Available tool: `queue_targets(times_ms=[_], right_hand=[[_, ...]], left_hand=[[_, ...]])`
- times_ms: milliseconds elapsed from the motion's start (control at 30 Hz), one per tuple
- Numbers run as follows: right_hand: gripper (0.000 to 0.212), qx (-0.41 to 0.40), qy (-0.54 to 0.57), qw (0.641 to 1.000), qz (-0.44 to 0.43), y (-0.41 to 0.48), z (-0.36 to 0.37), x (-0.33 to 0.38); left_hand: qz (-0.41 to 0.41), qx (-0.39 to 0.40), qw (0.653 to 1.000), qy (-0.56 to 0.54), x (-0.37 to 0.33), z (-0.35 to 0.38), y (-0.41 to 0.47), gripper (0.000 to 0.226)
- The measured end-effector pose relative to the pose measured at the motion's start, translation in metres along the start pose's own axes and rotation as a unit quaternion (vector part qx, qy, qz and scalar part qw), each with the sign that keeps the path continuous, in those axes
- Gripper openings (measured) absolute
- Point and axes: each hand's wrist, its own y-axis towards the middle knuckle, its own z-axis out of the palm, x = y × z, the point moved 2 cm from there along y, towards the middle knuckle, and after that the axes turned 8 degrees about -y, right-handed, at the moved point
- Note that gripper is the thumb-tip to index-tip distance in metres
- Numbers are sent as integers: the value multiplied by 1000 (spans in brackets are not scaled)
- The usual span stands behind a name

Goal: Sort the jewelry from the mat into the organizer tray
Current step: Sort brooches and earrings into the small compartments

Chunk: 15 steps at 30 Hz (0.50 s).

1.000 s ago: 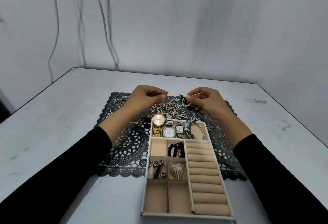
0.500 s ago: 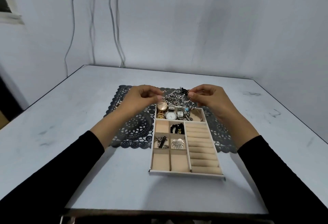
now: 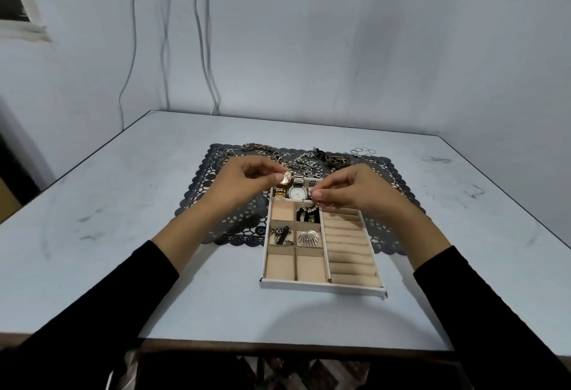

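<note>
**A:** so what changed? a second ago both hands were back over the pile on the mat (image 3: pixel 247 222).

**B:** yeah; now I've got them forward over the organizer tray (image 3: pixel 321 285); right hand (image 3: pixel 349 193) pinching a sparkly chain (image 3: pixel 307 208) that dangles over the black-bead slot, centre frame; left hand (image 3: pixel 250 178) pinched shut too, can't tell on what; so it's drop time, I reckon.

**A:** room?

**B:** lower-left slots bare; more jewelry (image 3: pixel 335 159) sits up top; table edge well below the tray.
</note>
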Motion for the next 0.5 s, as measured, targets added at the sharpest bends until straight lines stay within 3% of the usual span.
queue_targets(times_ms=[167,500], right_hand=[[15,31,-88,996,4,2,3,6],[12,10,-291,955,-50,9,15,15]], left_hand=[[3,-2,1000,0,-1,0,-1,18],[5,-26,999,-23,-1,-3,-2,18]])
